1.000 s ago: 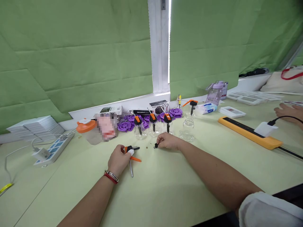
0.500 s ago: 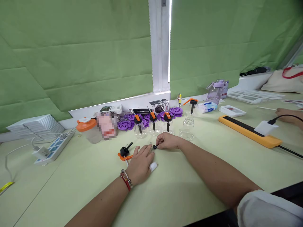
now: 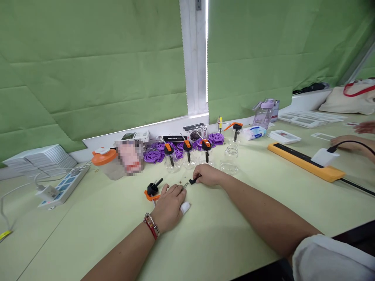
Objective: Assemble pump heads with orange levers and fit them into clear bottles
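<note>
My right hand (image 3: 208,175) rests on the pale green table (image 3: 234,218) and pinches a small black plastic part (image 3: 192,181) between its fingertips. My left hand (image 3: 170,203), with a white wrap on the thumb and bracelets at the wrist, lies on the table with its fingertips at a small metal spring (image 3: 185,186) just left of the black part. A black and orange sprayer head (image 3: 152,190) lies on the table to the left of my left hand.
Three small glass bottles with orange-black sprayer tops (image 3: 187,156) and an uncapped glass bottle (image 3: 229,160) stand behind my hands. Purple discs (image 3: 154,156), an orange-lidded jar (image 3: 105,162), a white power strip (image 3: 58,187) and an orange power strip (image 3: 304,162) lie around. Another person's hands (image 3: 351,142) are at the right.
My left hand let go of the sprayer head, which now lies on the table, and moved right to the spring beside the black part. My right hand has stayed put.
</note>
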`<action>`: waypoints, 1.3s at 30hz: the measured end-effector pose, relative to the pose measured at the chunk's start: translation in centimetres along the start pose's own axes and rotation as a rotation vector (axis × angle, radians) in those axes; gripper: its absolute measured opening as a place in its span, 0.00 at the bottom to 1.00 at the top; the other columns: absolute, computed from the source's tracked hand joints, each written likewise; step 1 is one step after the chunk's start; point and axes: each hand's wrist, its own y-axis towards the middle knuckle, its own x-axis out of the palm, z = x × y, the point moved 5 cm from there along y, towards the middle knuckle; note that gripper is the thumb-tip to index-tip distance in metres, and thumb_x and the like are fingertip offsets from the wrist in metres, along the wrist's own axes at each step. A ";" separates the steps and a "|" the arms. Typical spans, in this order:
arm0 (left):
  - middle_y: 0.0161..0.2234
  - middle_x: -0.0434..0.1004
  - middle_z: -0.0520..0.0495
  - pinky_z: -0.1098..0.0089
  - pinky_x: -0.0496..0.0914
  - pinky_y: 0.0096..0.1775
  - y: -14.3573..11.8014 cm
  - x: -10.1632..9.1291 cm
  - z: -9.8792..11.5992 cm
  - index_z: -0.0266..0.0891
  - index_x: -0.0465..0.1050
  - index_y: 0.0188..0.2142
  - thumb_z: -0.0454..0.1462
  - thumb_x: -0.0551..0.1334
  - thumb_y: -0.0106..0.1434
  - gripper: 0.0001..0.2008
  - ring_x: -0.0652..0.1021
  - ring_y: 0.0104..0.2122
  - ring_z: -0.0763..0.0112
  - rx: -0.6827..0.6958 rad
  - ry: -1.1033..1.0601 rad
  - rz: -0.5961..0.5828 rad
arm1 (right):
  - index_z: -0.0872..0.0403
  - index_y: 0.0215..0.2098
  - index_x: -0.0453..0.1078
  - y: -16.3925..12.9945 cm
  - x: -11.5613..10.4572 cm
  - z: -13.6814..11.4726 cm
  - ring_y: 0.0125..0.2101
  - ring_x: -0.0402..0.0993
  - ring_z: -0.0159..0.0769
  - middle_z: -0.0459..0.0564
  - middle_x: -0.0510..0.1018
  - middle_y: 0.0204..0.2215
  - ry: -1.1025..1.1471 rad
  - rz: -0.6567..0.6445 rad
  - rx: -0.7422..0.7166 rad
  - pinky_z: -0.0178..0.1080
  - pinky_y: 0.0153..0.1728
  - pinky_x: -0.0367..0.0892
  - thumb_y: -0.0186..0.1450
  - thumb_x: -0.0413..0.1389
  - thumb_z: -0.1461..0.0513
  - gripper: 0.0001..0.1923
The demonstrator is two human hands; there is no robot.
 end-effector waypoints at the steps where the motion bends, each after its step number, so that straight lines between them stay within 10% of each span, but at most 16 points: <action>1: 0.49 0.70 0.39 0.51 0.53 0.52 0.0 -0.1 0.0 0.40 0.67 0.49 0.41 0.51 0.65 0.15 0.67 0.50 0.56 0.002 0.000 0.006 | 0.53 0.30 0.77 -0.1 0.0 -0.3 0.29 0.71 0.34 0.47 0.78 0.29 -0.007 0.007 -0.012 0.33 0.31 0.62 0.51 0.62 0.66 0.08; 17: 0.32 0.72 0.44 0.56 0.57 0.46 -0.4 -1.1 -0.2 0.39 0.71 0.30 0.37 0.51 0.64 0.12 0.69 0.35 0.63 -0.023 0.039 0.035 | 0.56 0.36 0.77 -0.2 2.6 -5.1 0.36 0.67 0.37 0.53 0.77 0.37 -0.278 0.074 -0.382 0.41 0.44 0.57 0.61 0.50 0.69 0.13; 39: 0.36 0.72 0.42 0.60 0.61 0.44 -0.1 -0.4 -0.3 0.37 0.72 0.39 0.33 0.51 0.63 0.12 0.70 0.37 0.63 -0.077 -0.035 0.033 | 0.54 0.35 0.74 -1.6 2.9 -8.0 0.39 0.68 0.40 0.51 0.78 0.31 -0.361 0.045 -0.493 0.40 0.40 0.55 0.59 0.55 0.69 0.08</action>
